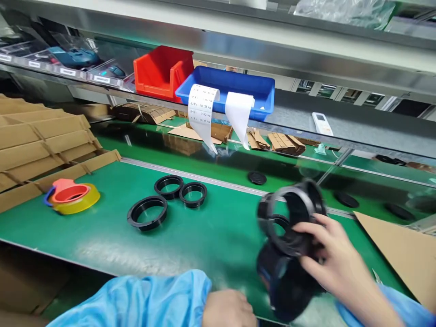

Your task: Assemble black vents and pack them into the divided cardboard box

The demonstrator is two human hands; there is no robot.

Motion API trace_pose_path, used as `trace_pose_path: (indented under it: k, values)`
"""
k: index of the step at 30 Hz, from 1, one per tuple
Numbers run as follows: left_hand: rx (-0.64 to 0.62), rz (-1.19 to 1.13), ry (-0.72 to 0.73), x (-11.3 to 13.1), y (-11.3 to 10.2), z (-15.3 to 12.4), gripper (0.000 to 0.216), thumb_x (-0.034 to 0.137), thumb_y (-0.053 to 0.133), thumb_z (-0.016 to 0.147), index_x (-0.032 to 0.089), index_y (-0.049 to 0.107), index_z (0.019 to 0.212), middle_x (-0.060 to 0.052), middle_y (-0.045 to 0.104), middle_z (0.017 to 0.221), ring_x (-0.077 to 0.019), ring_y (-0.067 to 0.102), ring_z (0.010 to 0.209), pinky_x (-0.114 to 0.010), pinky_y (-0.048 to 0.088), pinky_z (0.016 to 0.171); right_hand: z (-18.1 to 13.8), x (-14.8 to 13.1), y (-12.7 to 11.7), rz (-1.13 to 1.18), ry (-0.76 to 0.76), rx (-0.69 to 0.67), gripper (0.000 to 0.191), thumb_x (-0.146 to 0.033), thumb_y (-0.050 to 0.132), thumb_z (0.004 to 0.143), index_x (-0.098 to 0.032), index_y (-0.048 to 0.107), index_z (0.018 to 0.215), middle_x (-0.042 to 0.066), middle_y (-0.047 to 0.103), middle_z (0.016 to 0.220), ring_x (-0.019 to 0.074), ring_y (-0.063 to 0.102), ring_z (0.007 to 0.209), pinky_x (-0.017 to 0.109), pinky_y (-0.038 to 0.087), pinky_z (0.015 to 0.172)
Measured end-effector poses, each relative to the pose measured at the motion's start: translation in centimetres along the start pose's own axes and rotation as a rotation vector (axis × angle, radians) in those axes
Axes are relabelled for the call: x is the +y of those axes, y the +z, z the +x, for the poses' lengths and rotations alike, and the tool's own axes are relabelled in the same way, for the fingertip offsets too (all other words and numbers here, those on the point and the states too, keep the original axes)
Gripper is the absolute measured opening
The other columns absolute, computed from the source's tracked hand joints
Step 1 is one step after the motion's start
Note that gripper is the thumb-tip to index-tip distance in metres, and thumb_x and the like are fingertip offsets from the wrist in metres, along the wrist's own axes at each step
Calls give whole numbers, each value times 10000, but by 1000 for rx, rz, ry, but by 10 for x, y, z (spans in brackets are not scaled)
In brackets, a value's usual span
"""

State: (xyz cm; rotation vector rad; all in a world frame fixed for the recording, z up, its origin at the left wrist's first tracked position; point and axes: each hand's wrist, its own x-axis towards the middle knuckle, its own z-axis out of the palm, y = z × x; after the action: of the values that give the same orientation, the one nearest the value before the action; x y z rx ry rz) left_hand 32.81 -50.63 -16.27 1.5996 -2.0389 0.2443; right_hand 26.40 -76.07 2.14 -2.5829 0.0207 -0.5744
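My right hand (330,254) is closed, thumb and fingers gripping a black ring (272,222) at the right of the green bench. Motion blurs the ring and overlaps it with other black rings and round black parts (289,290) around and below the hand; how many are held cannot be made out. At the bottom edge, my left hand (230,309) shows only its back and knuckles, its fingers hidden. Three black rings lie flat left of centre: a larger one (131,216) and two smaller ones (159,193) (202,200).
Tape rolls (81,206) lie at left beside stacked cardboard dividers (34,141). A red bin (153,86) and a blue tray (245,86) with hanging label strips (200,109) stand on the shelf. Behind are black discs (257,177). Cardboard (405,250) lies at right.
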Motion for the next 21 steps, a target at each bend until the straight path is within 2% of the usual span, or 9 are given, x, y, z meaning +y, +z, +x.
trace_pose_path:
  k: [2,6,9,11,14,16,17,19,21]
  values:
    - [77,47,-42,4,-41,-20,271,272,462,986,224,588,752,-5,554,577,-139,518,499,-299,398,502,36,-35,42,8,-62,-203,525,-134,636,676,-344,662,1156,53,370,1405,284,542,1199,336,531,891]
    - [256,105,-39,7,-120,-46,231,176,402,952,172,623,1018,-17,567,568,-163,487,471,-344,288,437,80,-73,126,-68,33,-449,521,-32,685,665,-277,656,1124,60,425,1310,176,634,841,309,508,835]
    - [335,212,-53,-4,-151,-61,268,97,438,890,99,588,1112,-34,604,614,-171,478,494,-349,251,448,89,-80,163,-116,77,-525,513,-82,788,690,-250,667,1160,76,467,1255,171,640,779,308,506,817]
    - [358,266,-119,-15,-157,-71,288,65,460,866,99,579,1126,-39,624,658,-170,491,527,-343,275,473,93,-80,175,-128,85,-551,591,-203,855,730,-265,641,1278,105,468,1306,225,664,903,330,501,884]
    - [357,276,-183,-30,-155,-83,264,47,477,860,105,585,1094,-36,623,678,-163,500,556,-334,303,491,99,-75,179,-157,94,-589,746,-446,812,843,-344,470,1498,152,421,1448,330,632,1108,428,469,984]
    - [377,247,-213,-37,-152,-88,240,50,491,861,111,593,1070,-42,639,710,-159,528,588,-321,349,507,105,-66,175,-182,115,-607,698,-512,708,922,-379,408,1537,152,460,1455,381,617,1139,502,460,983]
    - [382,230,-236,-41,-151,-91,248,57,503,861,115,598,1082,-57,667,769,-166,572,649,-317,412,552,108,-59,173,-192,134,-612,628,-511,664,951,-373,441,1522,145,509,1422,394,615,1142,521,460,977]
    - [370,224,-272,-48,-148,-97,305,95,534,863,134,607,1157,-98,718,970,-211,653,879,-360,536,785,117,-42,166,-195,187,-605,471,-484,616,982,-321,585,1423,129,610,1316,395,619,1135,516,463,973]
    - [343,247,-295,-58,-144,-104,368,163,564,880,163,602,1246,-112,707,1154,-257,634,1110,-449,498,1040,130,-22,159,-166,246,-575,357,-455,639,974,-268,703,1271,114,659,1246,368,628,1123,463,478,969]
